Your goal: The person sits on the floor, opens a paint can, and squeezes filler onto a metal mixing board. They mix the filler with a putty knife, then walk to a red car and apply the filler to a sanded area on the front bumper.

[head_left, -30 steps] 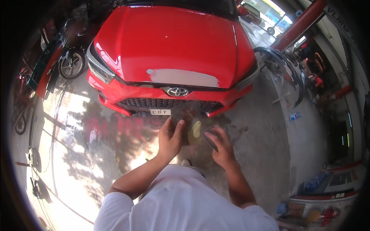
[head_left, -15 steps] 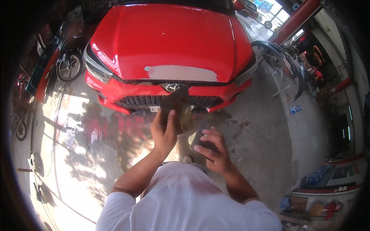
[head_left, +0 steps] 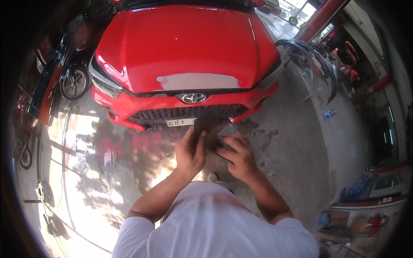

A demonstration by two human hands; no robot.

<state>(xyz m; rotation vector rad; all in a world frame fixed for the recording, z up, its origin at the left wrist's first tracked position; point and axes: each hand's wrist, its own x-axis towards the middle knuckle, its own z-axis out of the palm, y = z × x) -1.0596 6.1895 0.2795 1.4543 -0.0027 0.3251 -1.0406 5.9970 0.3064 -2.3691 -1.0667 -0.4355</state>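
Note:
My left hand (head_left: 189, 151) grips a dark, flat mixing board (head_left: 205, 125) by its lower end, thumb on top. My right hand (head_left: 241, 158) is closed on a thin dark spreader (head_left: 226, 130), its fingers across the flat side. The spreader meets or overlaps the board's right side; whether they touch, I cannot tell. Beyond my hands stands a red car (head_left: 189, 43), front toward me. A pale grey-beige patch (head_left: 198, 81) covers the front edge of its hood, with a small pale spot at its left end.
To the left, a motorcycle wheel (head_left: 74, 81) stands near the car. A loose dark bumper (head_left: 329, 79) lies on the right, with a blue-labelled bottle (head_left: 330, 114) on the floor close by. Assorted items and a clear blue container (head_left: 359, 185) sit at lower right.
My hands have come together: the right has moved up and left with the spreader, bringing it against or over the board. The board has tilted, and the view has shifted slightly.

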